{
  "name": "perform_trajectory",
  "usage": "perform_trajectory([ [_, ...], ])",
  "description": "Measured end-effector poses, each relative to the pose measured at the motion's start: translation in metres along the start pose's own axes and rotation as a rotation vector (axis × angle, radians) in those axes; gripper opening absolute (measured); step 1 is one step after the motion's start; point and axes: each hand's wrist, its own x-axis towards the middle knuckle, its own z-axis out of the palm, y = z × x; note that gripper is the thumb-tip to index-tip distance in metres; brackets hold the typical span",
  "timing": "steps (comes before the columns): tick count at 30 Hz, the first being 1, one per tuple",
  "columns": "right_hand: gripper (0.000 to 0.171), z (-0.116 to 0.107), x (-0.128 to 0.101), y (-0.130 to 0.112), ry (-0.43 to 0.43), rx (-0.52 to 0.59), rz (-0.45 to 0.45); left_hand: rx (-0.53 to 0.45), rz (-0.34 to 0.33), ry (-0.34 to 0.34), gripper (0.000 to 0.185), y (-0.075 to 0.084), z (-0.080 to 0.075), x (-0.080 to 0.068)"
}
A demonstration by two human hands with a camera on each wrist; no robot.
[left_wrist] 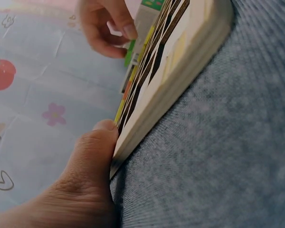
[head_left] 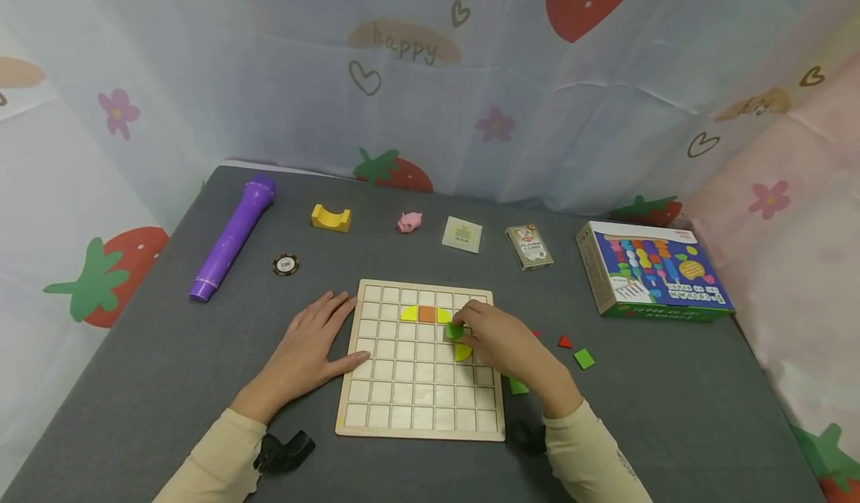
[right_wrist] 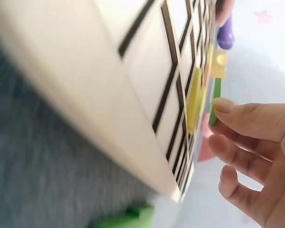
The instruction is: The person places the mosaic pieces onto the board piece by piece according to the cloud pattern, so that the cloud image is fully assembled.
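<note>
The right hand (head_left: 500, 342) pinches a small green piece (head_left: 455, 330) with curled fingertips over the upper right of the wooden grid board (head_left: 419, 406), just below a row of 2 yellow pieces (head_left: 409, 313) flanking 1 orange square (head_left: 427, 313) and above another yellow piece (head_left: 463, 352). The left hand (head_left: 310, 346) lies flat with fingers straight on the grey tabletop (head_left: 672, 413), its thumb touching the board's left edge. Right of the board lie a red triangle (head_left: 565, 342) and 2 green squares (head_left: 584, 358), with bare cloth beyond toward the colourful box (head_left: 648, 272); behind are a card deck (head_left: 528, 246), pink pig (head_left: 408, 222), yellow block (head_left: 331, 218), chip (head_left: 285, 265) and purple tube (head_left: 233, 238).
</note>
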Motion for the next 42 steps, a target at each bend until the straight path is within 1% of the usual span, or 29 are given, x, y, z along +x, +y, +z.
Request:
perform_trajectory([
  [3, 0.021, 0.002, 0.004, -0.003, -0.003, -0.013, -0.026, 0.012, 0.008, 0.008, 0.082, 0.001, 0.000, -0.001],
  [11, 0.018, 0.005, 0.008, -0.004, 0.011, -0.053, -0.064, 0.013, 0.010, -0.003, 0.081, 0.001, -0.001, 0.000],
  [18, 0.019, 0.005, 0.009, -0.005, 0.010, -0.049, -0.092, 0.013, 0.001, -0.013, 0.079, 0.002, 0.000, 0.001],
  [25, 0.017, 0.005, 0.010, -0.007, -0.003, -0.056, -0.085, 0.014, -0.010, -0.019, 0.075, 0.002, -0.002, 0.000],
  [33, 0.014, 0.006, 0.011, -0.007, 0.011, -0.082, -0.109, 0.035, -0.002, -0.009, 0.073, 0.001, -0.001, 0.000],
  [35, 0.014, 0.006, 0.011, -0.006, 0.009, -0.080, -0.106, 0.034, 0.001, -0.005, 0.073, 0.001, 0.000, -0.001],
  [40, 0.018, 0.001, 0.005, -0.003, 0.001, -0.060, -0.062, 0.032, 0.002, -0.004, 0.073, 0.000, 0.000, 0.000],
  [42, 0.020, -0.002, 0.000, 0.002, 0.015, -0.060, -0.044, 0.031, -0.001, -0.008, 0.074, 0.000, 0.000, 0.000],
])
